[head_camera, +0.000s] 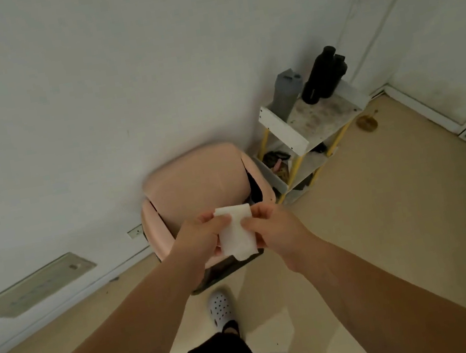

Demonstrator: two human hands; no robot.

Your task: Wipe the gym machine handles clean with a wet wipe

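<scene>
"Wet wipe [236,233], position?" asks the first inspector

"Held in the air between both hands, at the middle of the head view," the second reports. "It is white and folded into a rough rectangle, with its lower corner hanging loose. It sits above a pink bin [150,220] that stands on the floor against the wall."

"State of the 2 hands?"

"The left hand [198,238] pinches the wipe's upper left corner between thumb and fingers. The right hand [273,225] pinches its right edge, fingers curled. Both forearms are bare and reach forward."

"The bin?"

"Its pink lid [196,182] is tilted up toward the wall. Dark material shows at the front rim. The contents cannot be told."

"Surroundings?"

"1 white perforated clog [220,309] is on the beige floor just below the bin. A low shelf unit [317,120] with yellow legs stands right of the bin, near the corner. Its top tier carries 2 black bottles [320,77] and a grey object [287,91]. A wall socket [135,231] sits just left of the bin"
</scene>
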